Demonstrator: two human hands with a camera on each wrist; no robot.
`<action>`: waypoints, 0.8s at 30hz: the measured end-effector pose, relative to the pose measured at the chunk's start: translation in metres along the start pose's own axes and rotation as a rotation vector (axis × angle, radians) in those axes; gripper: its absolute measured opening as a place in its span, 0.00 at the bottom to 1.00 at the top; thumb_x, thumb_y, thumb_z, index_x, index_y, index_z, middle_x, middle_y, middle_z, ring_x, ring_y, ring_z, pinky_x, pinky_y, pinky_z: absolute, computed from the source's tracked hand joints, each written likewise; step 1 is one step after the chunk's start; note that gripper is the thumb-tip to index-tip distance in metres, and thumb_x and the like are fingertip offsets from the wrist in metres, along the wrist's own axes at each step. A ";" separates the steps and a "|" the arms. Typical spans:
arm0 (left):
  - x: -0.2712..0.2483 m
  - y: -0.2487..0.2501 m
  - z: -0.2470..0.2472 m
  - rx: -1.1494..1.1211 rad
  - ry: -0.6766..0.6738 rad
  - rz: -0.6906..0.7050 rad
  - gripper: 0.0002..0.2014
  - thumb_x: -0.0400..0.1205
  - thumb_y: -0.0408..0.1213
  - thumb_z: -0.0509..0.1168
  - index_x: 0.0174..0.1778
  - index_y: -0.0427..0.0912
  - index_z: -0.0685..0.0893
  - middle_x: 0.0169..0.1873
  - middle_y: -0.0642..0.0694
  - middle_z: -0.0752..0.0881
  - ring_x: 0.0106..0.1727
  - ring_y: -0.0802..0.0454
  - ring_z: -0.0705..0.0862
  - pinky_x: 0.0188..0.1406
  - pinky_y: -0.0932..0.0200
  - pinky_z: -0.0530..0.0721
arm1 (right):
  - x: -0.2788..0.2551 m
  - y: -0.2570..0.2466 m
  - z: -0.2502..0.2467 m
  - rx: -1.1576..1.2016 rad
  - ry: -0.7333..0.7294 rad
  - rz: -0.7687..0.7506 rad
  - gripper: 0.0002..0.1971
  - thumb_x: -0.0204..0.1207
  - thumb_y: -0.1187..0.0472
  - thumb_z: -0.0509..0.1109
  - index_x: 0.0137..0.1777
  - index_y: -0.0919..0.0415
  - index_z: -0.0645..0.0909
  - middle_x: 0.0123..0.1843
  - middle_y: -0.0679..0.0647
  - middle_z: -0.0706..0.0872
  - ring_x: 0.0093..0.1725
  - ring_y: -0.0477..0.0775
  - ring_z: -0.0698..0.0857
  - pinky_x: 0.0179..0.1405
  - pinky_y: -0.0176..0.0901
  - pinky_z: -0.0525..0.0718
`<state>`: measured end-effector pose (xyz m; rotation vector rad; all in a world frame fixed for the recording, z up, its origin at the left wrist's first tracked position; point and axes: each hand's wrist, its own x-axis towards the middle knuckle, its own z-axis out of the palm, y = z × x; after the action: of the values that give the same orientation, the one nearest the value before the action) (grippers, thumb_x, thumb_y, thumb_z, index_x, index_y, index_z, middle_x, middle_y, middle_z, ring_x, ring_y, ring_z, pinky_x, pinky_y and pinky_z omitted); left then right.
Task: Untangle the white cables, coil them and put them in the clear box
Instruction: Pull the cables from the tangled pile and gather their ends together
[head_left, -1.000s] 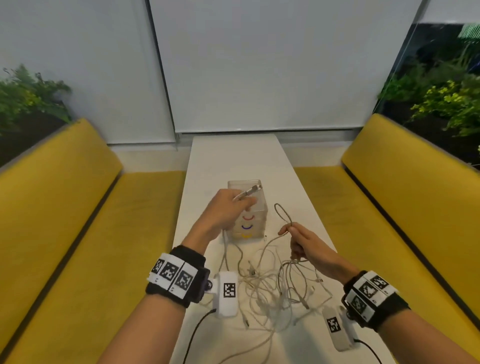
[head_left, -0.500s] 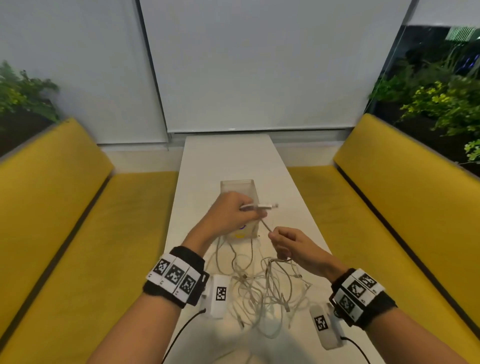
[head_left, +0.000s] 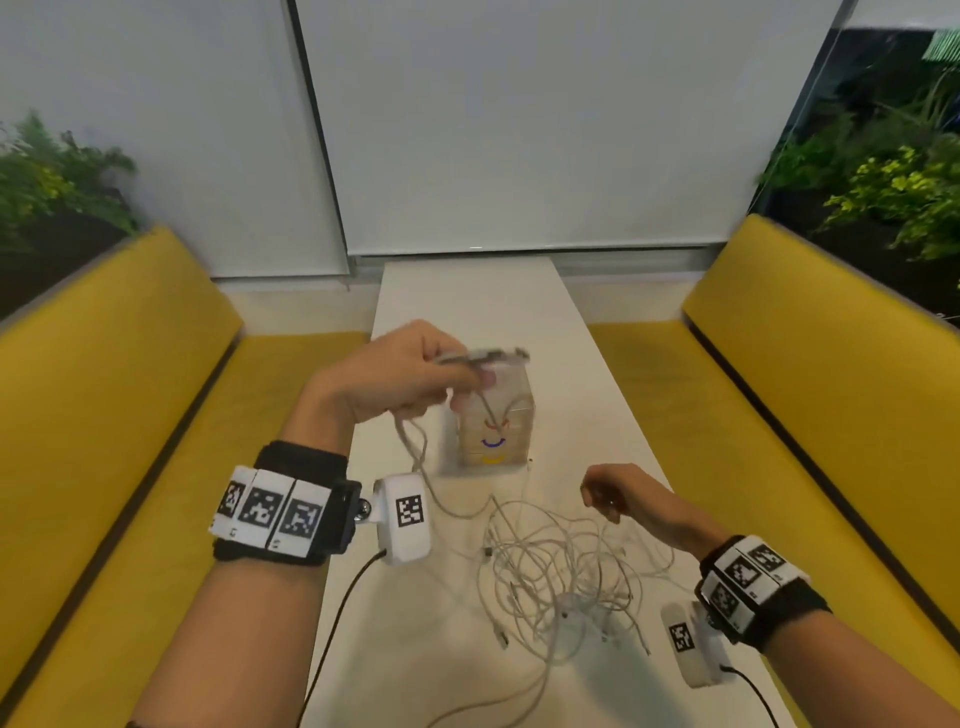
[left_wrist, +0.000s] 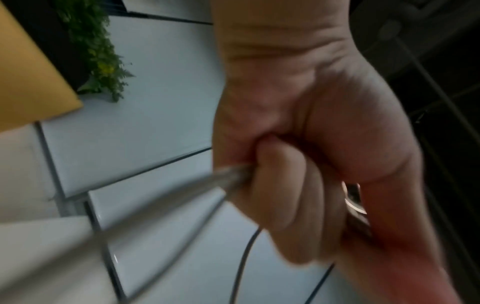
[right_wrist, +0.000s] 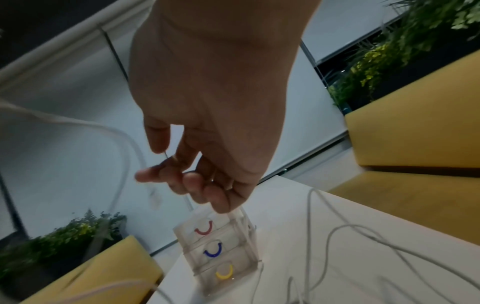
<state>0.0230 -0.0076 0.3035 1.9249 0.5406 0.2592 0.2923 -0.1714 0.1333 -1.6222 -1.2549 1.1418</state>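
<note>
My left hand (head_left: 467, 374) is raised in front of the clear box (head_left: 519, 441) and grips a white cable (head_left: 415, 447) in a fist (left_wrist: 259, 185). The cable's plug end (head_left: 504, 356) sticks out to the right above the box, and its strands hang down to the tangle of white cables (head_left: 561, 571) on the table. My right hand (head_left: 597, 499) hovers low over the tangle's far right side with its fingers (right_wrist: 192, 183) loosely curled; I see nothing plainly held in it. The box (right_wrist: 221, 257) stands upright and shows red, blue and yellow arcs.
The narrow white table (head_left: 467, 301) runs away from me between two yellow benches (head_left: 130, 415) (head_left: 805, 389). Blinds close off the far end, with plants at both sides. The white wrist cameras (head_left: 405, 519) (head_left: 696, 644) trail black leads over the near table.
My left hand has lifted the cable end higher and to the left. The right hand has let go of the strand it pinched and dropped to the right over the tangle.
</note>
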 end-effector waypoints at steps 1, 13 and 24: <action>-0.005 0.001 0.001 0.041 -0.113 -0.040 0.19 0.78 0.47 0.77 0.38 0.31 0.90 0.19 0.44 0.67 0.18 0.53 0.58 0.19 0.60 0.54 | 0.001 0.002 -0.003 0.028 0.037 0.017 0.21 0.87 0.58 0.53 0.35 0.62 0.79 0.29 0.54 0.73 0.30 0.52 0.68 0.34 0.46 0.68; 0.008 -0.019 0.027 -0.111 -0.212 -0.093 0.21 0.87 0.49 0.63 0.34 0.39 0.86 0.21 0.47 0.59 0.21 0.52 0.54 0.18 0.61 0.54 | 0.021 -0.032 0.027 0.245 -0.016 -0.043 0.20 0.85 0.51 0.59 0.67 0.62 0.84 0.63 0.59 0.89 0.64 0.60 0.86 0.61 0.54 0.84; 0.035 -0.067 0.066 -0.792 0.133 -0.183 0.14 0.91 0.46 0.57 0.41 0.46 0.71 0.25 0.50 0.62 0.18 0.59 0.57 0.11 0.69 0.55 | 0.017 -0.085 0.100 0.294 -0.321 -0.078 0.25 0.87 0.48 0.53 0.73 0.67 0.72 0.61 0.60 0.85 0.62 0.60 0.86 0.72 0.50 0.78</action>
<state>0.0646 -0.0219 0.2134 1.0903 0.5850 0.4119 0.1748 -0.1317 0.1797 -1.1963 -1.2635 1.5012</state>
